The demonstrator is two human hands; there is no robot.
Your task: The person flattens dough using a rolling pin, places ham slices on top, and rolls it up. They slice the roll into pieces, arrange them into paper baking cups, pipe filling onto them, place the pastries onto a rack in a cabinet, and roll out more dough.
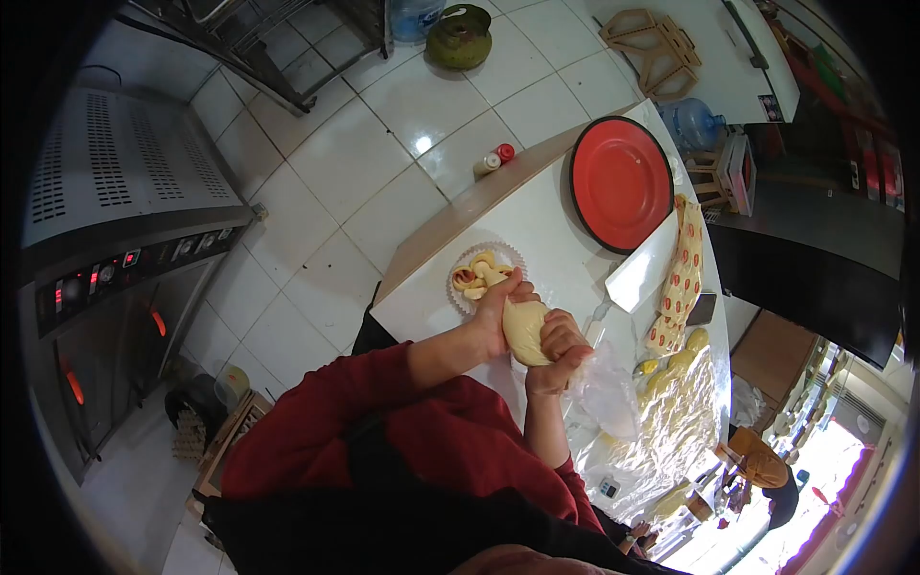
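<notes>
A clear piping bag full of pale yellow filling is held between my two hands over the table. My left hand wraps round its lower end, close above a bread roll with pale folds and reddish-brown bits. That roll sits in a fluted paper cup. My right hand grips the upper part of the bag, and its loose plastic end trails to the right. The tip of the bag is hidden behind my left hand.
On the white table lie a red round tray with a black rim, patterned yellow paper and foil with yellowish smears. An oven stands at left. Another person is at far lower right.
</notes>
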